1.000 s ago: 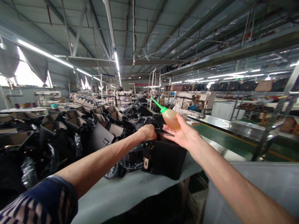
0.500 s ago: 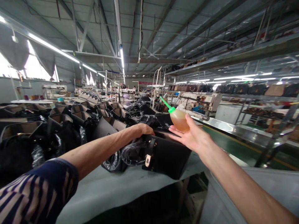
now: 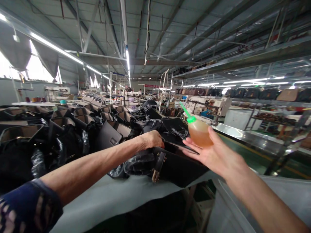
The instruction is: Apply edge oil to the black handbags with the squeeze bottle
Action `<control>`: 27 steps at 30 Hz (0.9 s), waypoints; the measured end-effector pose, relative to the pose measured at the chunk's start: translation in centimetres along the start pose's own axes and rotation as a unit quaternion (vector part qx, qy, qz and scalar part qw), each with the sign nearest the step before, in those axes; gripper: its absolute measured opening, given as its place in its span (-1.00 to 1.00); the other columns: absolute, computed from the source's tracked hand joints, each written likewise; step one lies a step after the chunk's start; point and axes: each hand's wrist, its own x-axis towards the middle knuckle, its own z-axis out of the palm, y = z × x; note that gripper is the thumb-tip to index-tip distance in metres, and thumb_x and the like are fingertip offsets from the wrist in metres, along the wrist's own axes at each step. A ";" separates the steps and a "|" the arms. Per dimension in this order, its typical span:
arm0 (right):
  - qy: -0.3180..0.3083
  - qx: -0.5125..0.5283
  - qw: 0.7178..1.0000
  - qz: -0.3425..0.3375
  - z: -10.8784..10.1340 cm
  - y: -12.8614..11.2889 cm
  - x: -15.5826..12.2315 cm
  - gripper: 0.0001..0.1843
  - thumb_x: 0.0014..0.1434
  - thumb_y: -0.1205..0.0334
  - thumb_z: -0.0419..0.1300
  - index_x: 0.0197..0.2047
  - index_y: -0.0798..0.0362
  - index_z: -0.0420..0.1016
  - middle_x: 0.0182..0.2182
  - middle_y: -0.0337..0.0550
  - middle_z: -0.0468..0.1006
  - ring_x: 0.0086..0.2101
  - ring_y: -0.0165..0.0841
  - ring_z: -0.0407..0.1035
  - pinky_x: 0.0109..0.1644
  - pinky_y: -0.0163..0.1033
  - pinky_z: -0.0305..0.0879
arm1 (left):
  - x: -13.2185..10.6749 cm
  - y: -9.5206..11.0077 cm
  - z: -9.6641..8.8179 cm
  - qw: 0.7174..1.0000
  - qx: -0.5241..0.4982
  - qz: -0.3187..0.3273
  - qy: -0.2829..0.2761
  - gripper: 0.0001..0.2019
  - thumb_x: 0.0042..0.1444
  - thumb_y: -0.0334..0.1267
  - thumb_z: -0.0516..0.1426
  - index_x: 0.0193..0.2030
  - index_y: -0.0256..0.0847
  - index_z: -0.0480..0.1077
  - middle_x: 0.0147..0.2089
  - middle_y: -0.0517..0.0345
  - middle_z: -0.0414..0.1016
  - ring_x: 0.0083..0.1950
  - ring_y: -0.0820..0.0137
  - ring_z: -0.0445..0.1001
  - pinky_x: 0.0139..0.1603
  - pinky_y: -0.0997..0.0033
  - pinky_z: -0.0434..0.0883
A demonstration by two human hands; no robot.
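Note:
A black handbag (image 3: 181,166) with a gold-coloured clasp (image 3: 155,175) on its strap sits tilted at the table's edge. My left hand (image 3: 153,139) is closed on the upper edge of this bag, its fingertips partly hidden. In my right hand (image 3: 216,155) rests a squeeze bottle (image 3: 200,132) of amber liquid, held between thumb and palm, its green nozzle (image 3: 186,111) pointing up and left. The fingers of that hand stretch toward the bag's right rim; whether they touch it I cannot tell. Clear plastic wrap (image 3: 139,164) covers the bag's handle.
Many open black bags (image 3: 60,129) with beige linings crowd the left side of the table (image 3: 109,197). More black pieces lie behind the handbag. Sewing machines (image 3: 209,105) stand beyond, at right. A long shelf (image 3: 262,92) of bags runs along the right.
The handbag has tipped, its clasp now turned more downward. My right hand with the squeeze bottle has moved right and slightly down. My left hand has shifted slightly right, still on the bag.

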 end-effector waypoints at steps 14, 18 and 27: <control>-0.021 0.071 0.997 0.001 -1.2 0.2 -3.8 -0.69 0.35 0.08 0.01 0.00 0.08 0.40 -0.09 0.09 0.48 -0.11 0.05 0.42 -0.10 0.37 0.31 | -3.8 1.4 1.1 0.952 -0.292 -0.088 -0.002 -0.88 -0.27 -0.36 0.15 -0.49 -0.26 0.37 -0.64 0.30 0.35 -0.64 0.53 0.28 -0.63 0.57 0.25; -0.026 0.064 0.998 -0.007 -1.2 0.3 -4.1 -0.71 0.35 0.14 0.01 -0.03 0.11 0.44 -0.08 0.07 0.48 -0.14 0.02 0.44 -0.06 0.35 0.31 | -3.2 0.9 0.1 0.957 -0.274 -0.071 -0.059 -0.86 -0.32 -0.37 0.20 -0.50 -0.29 0.40 -0.65 0.27 0.38 -0.65 0.49 0.30 -0.66 0.56 0.23; 0.014 0.056 0.997 0.050 -3.5 1.2 -4.5 -0.71 0.35 0.17 0.01 -0.03 0.10 0.47 -0.14 0.08 0.50 -0.24 -0.09 0.47 -0.20 0.31 0.41 | -2.2 2.8 -2.5 0.974 -0.198 -0.039 -0.107 -0.90 -0.26 -0.29 0.23 -0.57 -0.28 0.43 -0.68 0.27 0.37 -0.66 0.51 0.28 -0.66 0.57 0.23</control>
